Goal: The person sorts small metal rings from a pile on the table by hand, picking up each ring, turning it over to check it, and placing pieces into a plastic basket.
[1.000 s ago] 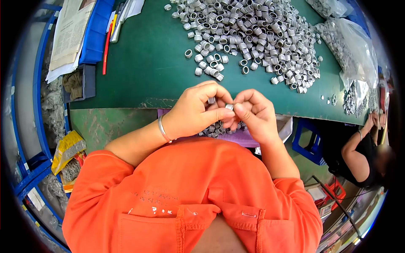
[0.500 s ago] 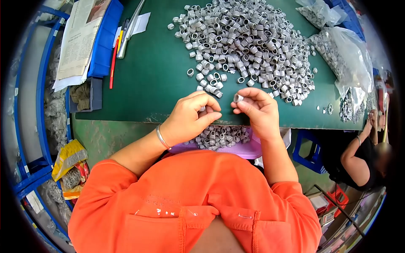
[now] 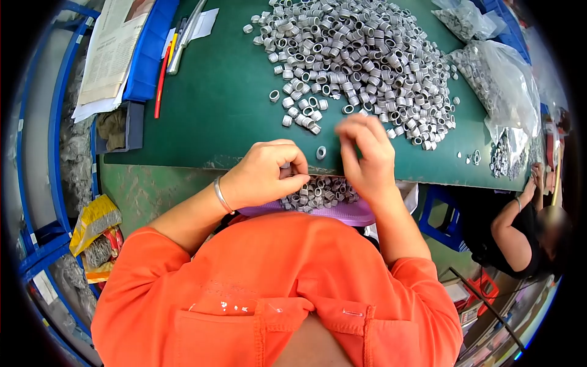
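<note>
My left hand (image 3: 266, 176) is curled at the table's front edge, thumb and forefinger pinched. A bit of a grey metal ring (image 3: 285, 166) shows between its fingers; the rest is hidden. My right hand (image 3: 369, 158) is raised near the front of a big heap of short grey metal rings (image 3: 361, 61). Its fingertips are blurred, thumb apart from the forefinger, and nothing shows between them. One loose ring (image 3: 321, 152) lies on the green table (image 3: 208, 104) between my hands. Under the edge, a purple basket (image 3: 348, 212) at my lap holds many more rings (image 3: 319, 192).
Blue bins (image 3: 143, 58) with newspaper, pens (image 3: 164, 79) and a grey box (image 3: 133, 125) stand at left. Clear bags (image 3: 498, 82) of small parts lie at right. A co-worker's arm (image 3: 512, 226) and a blue stool (image 3: 441, 217) are beyond them.
My right hand has moved up toward the heap, and the ring it held is no longer visible in its fingers. A single ring now lies between my hands. My left hand has shifted slightly down and left.
</note>
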Tool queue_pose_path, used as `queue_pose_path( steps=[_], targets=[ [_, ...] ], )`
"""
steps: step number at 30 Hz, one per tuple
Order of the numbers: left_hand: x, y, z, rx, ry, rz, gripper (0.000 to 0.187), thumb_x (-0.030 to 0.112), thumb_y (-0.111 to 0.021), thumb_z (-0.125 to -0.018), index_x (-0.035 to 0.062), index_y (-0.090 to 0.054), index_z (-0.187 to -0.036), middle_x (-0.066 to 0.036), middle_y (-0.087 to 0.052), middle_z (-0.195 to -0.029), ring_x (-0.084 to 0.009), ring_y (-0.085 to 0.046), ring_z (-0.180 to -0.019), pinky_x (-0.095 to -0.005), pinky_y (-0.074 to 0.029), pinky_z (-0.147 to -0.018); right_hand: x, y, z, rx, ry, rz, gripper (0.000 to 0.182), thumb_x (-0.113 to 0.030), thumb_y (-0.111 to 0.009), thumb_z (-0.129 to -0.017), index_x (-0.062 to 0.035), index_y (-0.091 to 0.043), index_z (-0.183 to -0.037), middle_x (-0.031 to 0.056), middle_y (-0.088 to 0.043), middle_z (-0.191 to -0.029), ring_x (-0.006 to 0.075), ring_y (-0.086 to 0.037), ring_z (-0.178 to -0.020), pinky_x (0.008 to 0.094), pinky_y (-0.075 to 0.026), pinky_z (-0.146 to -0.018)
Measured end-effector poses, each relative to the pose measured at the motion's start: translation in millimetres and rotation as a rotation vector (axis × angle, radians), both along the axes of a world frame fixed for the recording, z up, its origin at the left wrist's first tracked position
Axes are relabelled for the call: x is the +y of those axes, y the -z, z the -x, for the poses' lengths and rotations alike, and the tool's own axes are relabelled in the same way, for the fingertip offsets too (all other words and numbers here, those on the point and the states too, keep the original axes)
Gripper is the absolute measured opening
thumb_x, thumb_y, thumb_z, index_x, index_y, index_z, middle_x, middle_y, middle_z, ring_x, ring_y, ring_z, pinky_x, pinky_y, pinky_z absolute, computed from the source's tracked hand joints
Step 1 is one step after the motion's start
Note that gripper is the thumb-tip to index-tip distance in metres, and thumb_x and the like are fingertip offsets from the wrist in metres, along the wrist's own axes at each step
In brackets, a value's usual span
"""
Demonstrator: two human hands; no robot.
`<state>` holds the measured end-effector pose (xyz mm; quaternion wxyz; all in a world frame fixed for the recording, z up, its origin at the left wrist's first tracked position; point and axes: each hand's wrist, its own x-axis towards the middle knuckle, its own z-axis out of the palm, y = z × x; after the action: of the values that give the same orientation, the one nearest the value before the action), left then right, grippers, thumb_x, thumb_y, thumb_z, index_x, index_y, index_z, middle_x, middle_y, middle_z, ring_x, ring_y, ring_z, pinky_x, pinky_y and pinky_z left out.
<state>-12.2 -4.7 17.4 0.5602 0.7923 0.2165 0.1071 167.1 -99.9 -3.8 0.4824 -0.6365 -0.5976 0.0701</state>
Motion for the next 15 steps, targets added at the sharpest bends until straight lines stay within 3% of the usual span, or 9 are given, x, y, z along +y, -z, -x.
queue_pose_path(
  steps=[2, 6, 8, 9, 10, 12, 13, 15],
  targets=[
    [-1, 0, 1, 0.016, -0.018, -0.031, 0.010, 0.001, -0.070, -0.072, 0.0029, -0.060, -0.072, -0.001, -0.057, -0.073, -0.0058, -0.045, -0.052, -0.0208, -0.038, -0.049, 15, 6, -7, -0.309, 0.183, 0.038, 0.023, 0.012, -0.059, -0.071, -0.0001, -0.061, -0.091, 0.0143, -0.058, -0.093, 0.0319, -0.058, -0.081, 0.0331, -0.049, -0.070],
    [0, -3, 0, 0.028, -0.044, -0.045, 0.010, 0.001, -0.070, -0.073, 0.0027, -0.061, -0.076, -0.001, -0.055, -0.072, -0.0061, -0.046, -0.054, -0.0213, -0.038, -0.049, 15, 14, -16, -0.381, 0.155, 0.096, 0.023, 0.010, -0.061, -0.072, 0.0009, -0.062, -0.094, 0.0142, -0.057, -0.095, 0.0311, -0.058, -0.081, 0.0327, -0.049, -0.069],
    [-2, 3, -5, -0.026, -0.138, -0.045, 0.012, 0.002, -0.070, -0.074, 0.0030, -0.061, -0.082, 0.000, -0.054, -0.071, -0.0062, -0.047, -0.056, -0.0220, -0.039, -0.049, 6, 15, -12, 0.145, 0.064, 0.090, 0.019, 0.007, -0.061, -0.076, 0.0021, -0.061, -0.094, 0.0117, -0.058, -0.096, 0.0240, -0.060, -0.075, 0.0312, -0.050, -0.066],
    [-2, 2, -7, -0.001, -0.108, -0.047, 0.018, 0.002, -0.069, -0.074, 0.0031, -0.061, -0.091, -0.002, -0.053, -0.072, -0.0086, -0.049, -0.057, -0.0234, -0.042, -0.052, 0, 11, -8, 0.643, 0.013, 0.209, 0.015, 0.006, -0.059, -0.082, 0.0045, -0.060, -0.096, 0.0108, -0.062, -0.097, 0.0188, -0.063, -0.078, 0.0282, -0.053, -0.067],
    [-2, 3, -12, -0.004, -0.106, -0.044, 0.018, 0.002, -0.069, -0.074, 0.0031, -0.061, -0.091, -0.002, -0.053, -0.072, -0.0086, -0.049, -0.057, -0.0234, -0.042, -0.052, -4, 8, -7, 0.640, 0.017, 0.210, 0.015, 0.006, -0.059, -0.082, 0.0045, -0.060, -0.096, 0.0108, -0.062, -0.097, 0.0188, -0.063, -0.078, 0.0282, -0.053, -0.067],
    [-3, 6, -27, -0.050, -0.032, -0.238, 0.023, 0.002, -0.069, -0.074, 0.0034, -0.061, -0.095, -0.004, -0.053, -0.074, -0.0127, -0.051, -0.059, -0.0246, -0.044, -0.055, -9, 3, -7, 1.302, -0.068, 0.246, 0.015, 0.007, -0.055, -0.085, 0.0070, -0.059, -0.100, 0.0135, -0.064, -0.099, 0.0201, -0.066, -0.085, 0.0273, -0.056, -0.073],
    [-5, 9, -34, -0.069, -0.011, -0.309, 0.027, 0.004, -0.070, -0.073, 0.0033, -0.060, -0.099, -0.008, -0.054, -0.078, -0.0194, -0.054, -0.061, -0.0292, -0.047, -0.059, -12, 6, -10, 1.337, -0.119, 0.203, 0.017, 0.007, -0.054, -0.086, 0.0087, -0.057, -0.103, 0.0182, -0.064, -0.101, 0.0249, -0.066, -0.092, 0.0296, -0.056, -0.078],
    [-11, 21, -49, -0.142, -0.042, -0.355, 0.027, 0.005, -0.070, -0.073, 0.0032, -0.060, -0.099, -0.009, -0.055, -0.079, -0.0219, -0.055, -0.063, -0.0318, -0.048, -0.060, -18, 7, -12, 1.376, -0.142, 0.175, 0.018, 0.007, -0.055, -0.086, 0.0086, -0.057, -0.104, 0.0182, -0.064, -0.100, 0.0250, -0.066, -0.091, 0.0298, -0.056, -0.078]
  ],
)
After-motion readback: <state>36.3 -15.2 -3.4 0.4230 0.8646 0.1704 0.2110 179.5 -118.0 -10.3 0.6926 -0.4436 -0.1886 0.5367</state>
